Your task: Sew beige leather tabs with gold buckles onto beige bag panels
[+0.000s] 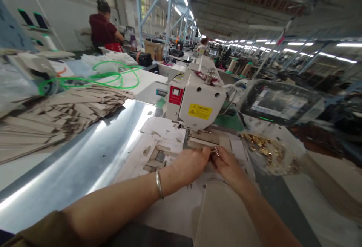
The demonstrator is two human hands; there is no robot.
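Observation:
Both hands meet in front of the sewing machine head point(199, 96). My left hand point(192, 164), with a silver bangle on its wrist, has its fingers closed in a pinch; what they hold is hidden. Fingertip to fingertip with it, my right hand point(227, 164) pinches a small shiny metal fitting point(215, 150), too small to name exactly. Under the hands lies a pale work plate point(132, 167) with a beige frame-like template point(155, 160). A beige strip piece point(203, 137) sits below the machine head. Nearer to me, a stack of beige panels point(223, 213) lies under my right forearm.
A heap of beige strips point(65, 115) covers the left, beside a shiny metal table plate point(107, 137). Green cord point(113, 79) lies behind it. To the right are gold metal fittings point(268, 151) in a clear bag and a control screen point(279, 102). A co-worker point(103, 28) is at the back left.

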